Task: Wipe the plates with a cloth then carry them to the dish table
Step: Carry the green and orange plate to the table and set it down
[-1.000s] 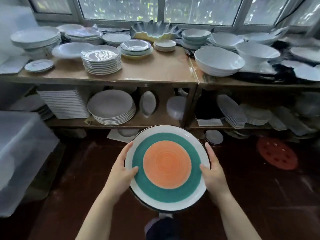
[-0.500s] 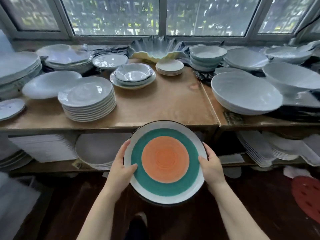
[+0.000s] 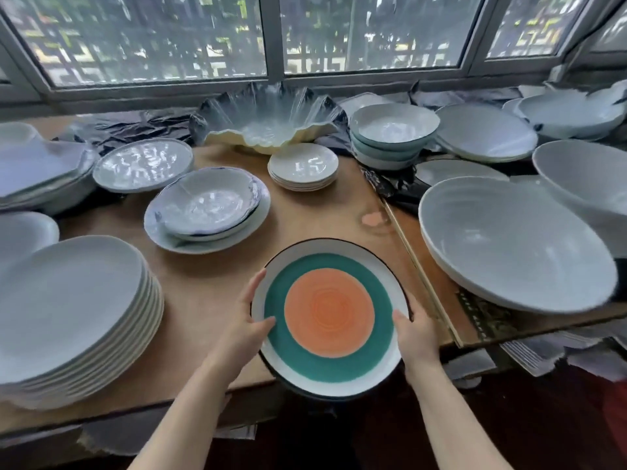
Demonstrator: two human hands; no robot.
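1. The left hand [image 3: 249,329] grips the left rim of the colourful plate [image 3: 330,317], thumb lying on the white border and fingers curled under the edge.
2. The right hand [image 3: 415,334] clasps the right rim of the same plate, thumb on top, fingers hidden beneath.
3. The plate has an orange centre, a teal ring, a white border and a dark edge. It is held level over the near edge of the wooden counter [image 3: 210,283], its far part above the wood and its near part overhanging the floor side. Whether it touches the counter cannot be told.
4. To the left, near the edge, stands a tall stack of white plates [image 3: 71,317].
5. Farther back sits a blue-rimmed bowl [image 3: 208,201] nested on a wider plate, and beyond it a small stack of saucers [image 3: 303,166].
6. At the right, a large pale bowl [image 3: 509,245] rests on the adjoining counter.
7. Against the window sits a leaf-shaped dish [image 3: 271,120].
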